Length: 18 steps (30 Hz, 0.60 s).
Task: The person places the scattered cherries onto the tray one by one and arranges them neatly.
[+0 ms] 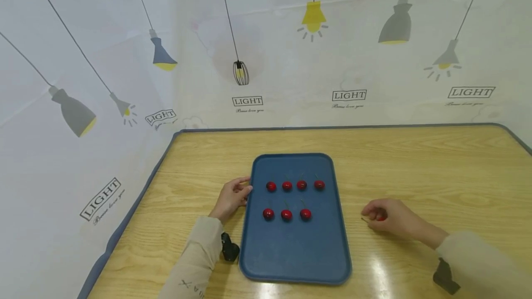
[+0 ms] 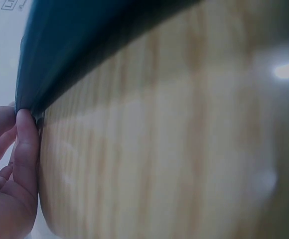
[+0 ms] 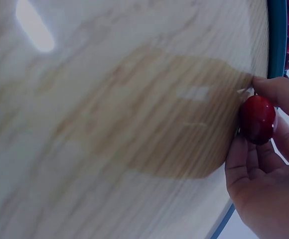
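A blue tray lies lengthwise on the wooden table, with red cherries on it in two rows. The far row has several cherries; the near row has three cherries. At the tray's left edge, my left hand pinches the rim between thumb and fingers. Right of the tray, my right hand holds one cherry low over the table, thumb and fingers curled around it. The stem of this cherry pokes out toward the tray.
The wooden table has a dark blue edge along its back and left side. Behind it hangs a pale wall covering printed with lamps and the word LIGHT. A black wrist camera sits close beside the tray's left edge.
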Motion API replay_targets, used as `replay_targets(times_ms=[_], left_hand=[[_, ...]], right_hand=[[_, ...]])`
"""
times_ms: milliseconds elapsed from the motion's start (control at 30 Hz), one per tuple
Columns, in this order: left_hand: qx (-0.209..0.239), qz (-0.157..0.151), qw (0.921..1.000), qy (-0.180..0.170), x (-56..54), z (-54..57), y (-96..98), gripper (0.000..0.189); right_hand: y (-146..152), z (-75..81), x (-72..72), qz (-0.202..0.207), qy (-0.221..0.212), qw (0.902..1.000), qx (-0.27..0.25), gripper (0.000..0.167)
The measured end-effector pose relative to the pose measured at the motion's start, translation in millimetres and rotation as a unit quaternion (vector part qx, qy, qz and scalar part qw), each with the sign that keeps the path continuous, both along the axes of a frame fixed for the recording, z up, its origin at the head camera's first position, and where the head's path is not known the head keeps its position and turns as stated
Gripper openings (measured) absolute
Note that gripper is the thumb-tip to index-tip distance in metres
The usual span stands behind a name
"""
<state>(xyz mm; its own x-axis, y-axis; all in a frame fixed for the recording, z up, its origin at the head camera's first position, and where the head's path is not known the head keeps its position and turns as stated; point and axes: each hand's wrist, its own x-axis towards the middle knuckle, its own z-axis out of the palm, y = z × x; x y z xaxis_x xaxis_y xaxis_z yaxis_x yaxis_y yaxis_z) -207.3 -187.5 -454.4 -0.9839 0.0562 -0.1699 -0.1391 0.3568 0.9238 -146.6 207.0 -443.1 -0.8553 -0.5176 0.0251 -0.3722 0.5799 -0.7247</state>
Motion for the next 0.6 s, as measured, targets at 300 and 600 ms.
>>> replay_targets(times_ms=[300, 600], left_hand=[[0.003, -0.004, 1.0, 0.003, -0.5, -1.7, -1.1, 0.038], [0.005, -0.006, 1.0, 0.005, -1.4, -1.6, -1.2, 0.038]], right_hand=[[-2.3, -0.5, -1.6, -0.007, -0.005, 0.9999, 0.009, 0.017], [-1.8, -0.1, -2.0, -0.007, -0.02, 0.9998, 0.004, 0.017]])
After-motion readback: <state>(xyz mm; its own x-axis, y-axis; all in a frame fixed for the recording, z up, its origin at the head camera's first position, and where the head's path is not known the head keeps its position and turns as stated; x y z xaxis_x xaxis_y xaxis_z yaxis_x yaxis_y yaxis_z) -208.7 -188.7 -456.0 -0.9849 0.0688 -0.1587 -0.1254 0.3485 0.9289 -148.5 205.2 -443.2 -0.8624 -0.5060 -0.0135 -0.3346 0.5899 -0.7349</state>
